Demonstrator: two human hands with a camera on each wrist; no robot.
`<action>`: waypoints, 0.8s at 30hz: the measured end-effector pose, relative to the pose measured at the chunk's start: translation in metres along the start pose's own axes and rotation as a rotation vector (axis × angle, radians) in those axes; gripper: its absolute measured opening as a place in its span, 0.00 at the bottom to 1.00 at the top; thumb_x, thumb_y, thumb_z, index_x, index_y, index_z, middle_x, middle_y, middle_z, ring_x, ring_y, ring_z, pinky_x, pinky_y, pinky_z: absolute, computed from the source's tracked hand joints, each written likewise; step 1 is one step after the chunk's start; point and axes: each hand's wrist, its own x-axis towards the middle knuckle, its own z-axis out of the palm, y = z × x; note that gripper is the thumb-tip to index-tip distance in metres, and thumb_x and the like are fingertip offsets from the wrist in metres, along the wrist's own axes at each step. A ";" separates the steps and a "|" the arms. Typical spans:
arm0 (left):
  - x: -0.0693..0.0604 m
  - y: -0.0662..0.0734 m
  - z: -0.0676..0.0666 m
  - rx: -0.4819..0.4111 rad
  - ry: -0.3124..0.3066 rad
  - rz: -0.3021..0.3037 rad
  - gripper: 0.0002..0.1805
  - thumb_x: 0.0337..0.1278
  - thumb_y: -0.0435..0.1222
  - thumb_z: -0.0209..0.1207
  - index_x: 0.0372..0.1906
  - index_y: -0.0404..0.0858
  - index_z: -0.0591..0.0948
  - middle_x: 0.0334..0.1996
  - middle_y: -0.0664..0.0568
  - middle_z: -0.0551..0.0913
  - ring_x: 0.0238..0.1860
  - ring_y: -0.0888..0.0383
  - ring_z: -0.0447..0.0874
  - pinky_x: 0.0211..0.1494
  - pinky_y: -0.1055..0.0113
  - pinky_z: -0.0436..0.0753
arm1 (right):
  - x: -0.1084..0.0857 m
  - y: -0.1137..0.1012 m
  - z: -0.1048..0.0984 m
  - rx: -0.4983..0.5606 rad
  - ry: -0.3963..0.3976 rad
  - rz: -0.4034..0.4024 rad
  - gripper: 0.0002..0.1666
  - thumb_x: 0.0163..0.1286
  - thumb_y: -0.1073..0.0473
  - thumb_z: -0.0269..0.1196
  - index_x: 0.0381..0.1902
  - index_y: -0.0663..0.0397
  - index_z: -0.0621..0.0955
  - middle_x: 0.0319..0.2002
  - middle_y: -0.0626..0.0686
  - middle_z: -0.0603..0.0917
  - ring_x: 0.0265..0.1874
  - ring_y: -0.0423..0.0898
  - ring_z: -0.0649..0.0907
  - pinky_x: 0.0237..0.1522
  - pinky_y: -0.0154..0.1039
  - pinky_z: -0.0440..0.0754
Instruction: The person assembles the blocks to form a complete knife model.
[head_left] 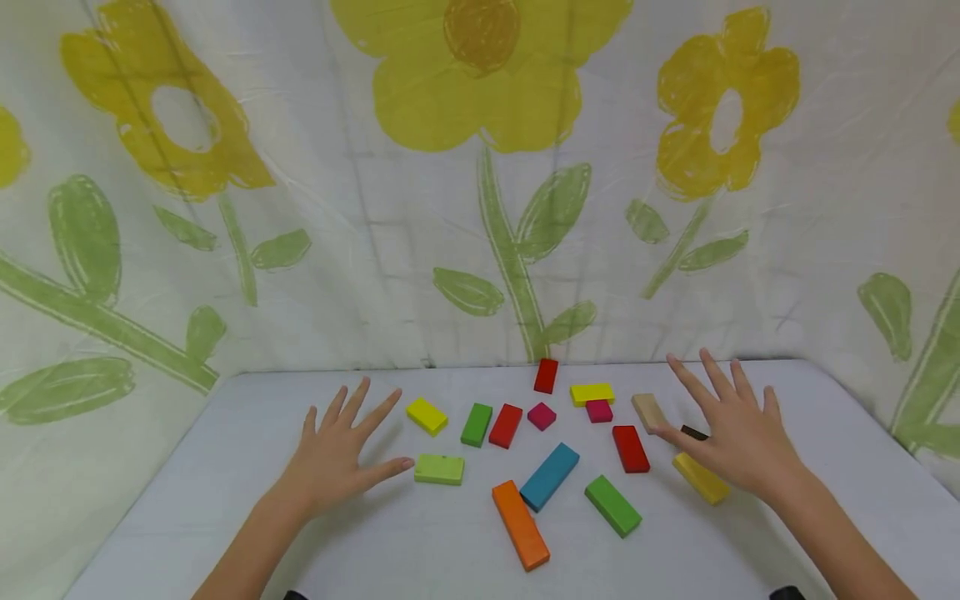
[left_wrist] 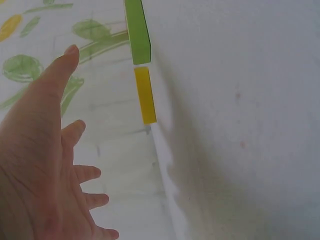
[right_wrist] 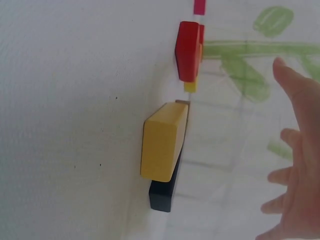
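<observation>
My left hand [head_left: 333, 458] hovers with fingers spread above the left of the white table, holding nothing. Its thumb tip lies close to a light green block [head_left: 439, 469] in the head view, and a yellow block [head_left: 427, 416] sits farther back. On the other side my right hand [head_left: 738, 437] is also spread and empty. Near it lie a dark yellow block [head_left: 701, 478], a black block [head_left: 694, 433] partly hidden by the hand, a beige block [head_left: 648, 413] and a red block [head_left: 631, 449]. The right wrist view shows the dark yellow block [right_wrist: 160, 145] before the black one [right_wrist: 162, 196].
Between the hands lie an orange block [head_left: 521, 525], a blue block [head_left: 550, 477] and a green block [head_left: 613, 506]. Several smaller red, green, yellow and magenta blocks are scattered farther back. Behind the table [head_left: 195, 517] hangs a white cloth [head_left: 315, 317] with yellow flowers.
</observation>
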 end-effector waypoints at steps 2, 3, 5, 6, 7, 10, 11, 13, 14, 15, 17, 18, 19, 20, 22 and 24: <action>0.001 0.003 0.003 -0.003 0.009 0.020 0.49 0.62 0.69 0.61 0.83 0.58 0.62 0.83 0.37 0.56 0.81 0.26 0.53 0.71 0.18 0.52 | 0.002 -0.004 0.000 0.003 -0.006 -0.005 0.61 0.68 0.24 0.62 0.87 0.36 0.50 0.83 0.70 0.50 0.75 0.84 0.53 0.64 0.89 0.46; 0.001 0.005 0.004 -0.004 0.012 0.027 0.49 0.62 0.69 0.61 0.83 0.58 0.63 0.83 0.37 0.57 0.80 0.27 0.54 0.72 0.18 0.52 | 0.003 -0.006 0.000 0.006 -0.009 -0.007 0.60 0.68 0.24 0.62 0.87 0.36 0.51 0.83 0.70 0.51 0.75 0.84 0.53 0.65 0.89 0.46; 0.002 0.009 0.007 -0.006 0.019 0.043 0.49 0.61 0.69 0.62 0.83 0.57 0.63 0.83 0.38 0.58 0.80 0.27 0.55 0.72 0.19 0.54 | 0.005 -0.011 0.000 0.010 -0.011 -0.016 0.59 0.68 0.25 0.63 0.87 0.38 0.53 0.83 0.70 0.52 0.75 0.83 0.54 0.65 0.88 0.47; 0.002 0.011 0.008 -0.007 0.022 0.052 0.49 0.61 0.69 0.62 0.83 0.57 0.63 0.83 0.38 0.59 0.80 0.28 0.56 0.72 0.20 0.55 | 0.006 -0.014 -0.001 0.016 -0.010 -0.022 0.59 0.68 0.26 0.64 0.87 0.38 0.54 0.83 0.70 0.52 0.76 0.83 0.54 0.65 0.88 0.48; 0.002 0.014 0.008 -0.014 0.026 0.061 0.49 0.61 0.68 0.62 0.83 0.57 0.63 0.83 0.38 0.59 0.80 0.28 0.57 0.72 0.20 0.56 | 0.007 -0.017 -0.001 0.020 -0.007 -0.030 0.58 0.68 0.27 0.64 0.87 0.39 0.54 0.83 0.70 0.52 0.76 0.83 0.54 0.65 0.88 0.48; 0.004 0.021 0.008 -0.030 0.029 0.086 0.49 0.61 0.67 0.63 0.83 0.56 0.63 0.82 0.38 0.61 0.79 0.28 0.58 0.72 0.21 0.57 | 0.010 -0.024 -0.003 0.039 -0.005 -0.049 0.58 0.68 0.28 0.64 0.86 0.39 0.54 0.83 0.70 0.53 0.76 0.82 0.54 0.66 0.88 0.50; 0.004 0.024 0.007 -0.038 0.028 0.095 0.48 0.61 0.67 0.64 0.83 0.56 0.64 0.81 0.38 0.62 0.79 0.28 0.59 0.73 0.22 0.58 | 0.012 -0.026 -0.004 0.044 -0.004 -0.055 0.58 0.68 0.28 0.65 0.87 0.39 0.54 0.83 0.70 0.53 0.76 0.82 0.54 0.66 0.88 0.51; 0.005 0.028 0.006 -0.065 0.025 0.106 0.48 0.62 0.66 0.64 0.83 0.56 0.64 0.81 0.38 0.62 0.79 0.28 0.59 0.73 0.22 0.58 | 0.014 -0.030 -0.004 0.052 -0.005 -0.065 0.58 0.68 0.29 0.65 0.87 0.39 0.54 0.83 0.69 0.53 0.76 0.82 0.55 0.66 0.87 0.52; 0.006 0.031 0.006 -0.078 0.019 0.111 0.48 0.62 0.65 0.65 0.83 0.56 0.64 0.81 0.38 0.62 0.79 0.28 0.59 0.74 0.22 0.58 | 0.016 -0.033 -0.005 0.055 -0.005 -0.069 0.58 0.68 0.29 0.66 0.87 0.39 0.54 0.83 0.69 0.53 0.76 0.81 0.55 0.66 0.87 0.52; 0.006 0.033 0.006 -0.094 0.014 0.115 0.48 0.62 0.65 0.65 0.83 0.56 0.63 0.81 0.38 0.63 0.79 0.28 0.59 0.74 0.23 0.57 | 0.017 -0.034 -0.005 0.057 -0.005 -0.073 0.58 0.68 0.30 0.66 0.87 0.39 0.54 0.83 0.69 0.54 0.77 0.81 0.55 0.66 0.86 0.53; 0.008 0.038 0.005 -0.127 0.004 0.122 0.48 0.62 0.64 0.65 0.84 0.56 0.63 0.81 0.39 0.63 0.79 0.29 0.59 0.75 0.24 0.57 | 0.019 -0.038 -0.005 0.058 -0.002 -0.085 0.57 0.68 0.30 0.66 0.86 0.40 0.55 0.83 0.69 0.55 0.76 0.81 0.56 0.67 0.86 0.54; 0.010 0.040 0.005 -0.144 0.002 0.129 0.48 0.63 0.64 0.66 0.84 0.55 0.63 0.81 0.39 0.64 0.79 0.29 0.60 0.76 0.25 0.57 | 0.021 -0.040 -0.005 0.060 0.000 -0.090 0.57 0.69 0.30 0.66 0.86 0.40 0.56 0.83 0.69 0.55 0.76 0.81 0.57 0.67 0.86 0.54; 0.011 0.043 0.005 -0.160 -0.001 0.136 0.48 0.63 0.63 0.66 0.84 0.55 0.62 0.80 0.39 0.64 0.79 0.29 0.60 0.76 0.25 0.57 | 0.022 -0.043 -0.005 0.065 0.000 -0.096 0.57 0.69 0.30 0.66 0.86 0.40 0.56 0.82 0.68 0.56 0.76 0.81 0.57 0.67 0.85 0.55; 0.012 0.045 0.005 -0.175 -0.007 0.140 0.49 0.62 0.63 0.66 0.84 0.55 0.62 0.80 0.39 0.65 0.79 0.29 0.60 0.76 0.26 0.57 | 0.023 -0.046 -0.006 0.068 0.001 -0.101 0.56 0.69 0.29 0.65 0.86 0.41 0.57 0.82 0.68 0.56 0.76 0.80 0.58 0.67 0.85 0.55; 0.015 0.051 0.005 -0.210 -0.025 0.147 0.49 0.62 0.62 0.67 0.84 0.55 0.62 0.80 0.39 0.66 0.79 0.30 0.60 0.77 0.27 0.56 | 0.026 -0.050 -0.006 0.074 0.003 -0.112 0.56 0.69 0.29 0.65 0.86 0.41 0.58 0.82 0.68 0.57 0.76 0.80 0.59 0.67 0.84 0.56; 0.017 0.057 0.005 -0.249 -0.049 0.145 0.48 0.62 0.60 0.68 0.84 0.55 0.63 0.80 0.41 0.66 0.80 0.31 0.60 0.78 0.29 0.56 | 0.028 -0.055 -0.007 0.077 0.004 -0.123 0.55 0.70 0.30 0.65 0.85 0.42 0.59 0.82 0.68 0.58 0.76 0.79 0.60 0.68 0.83 0.57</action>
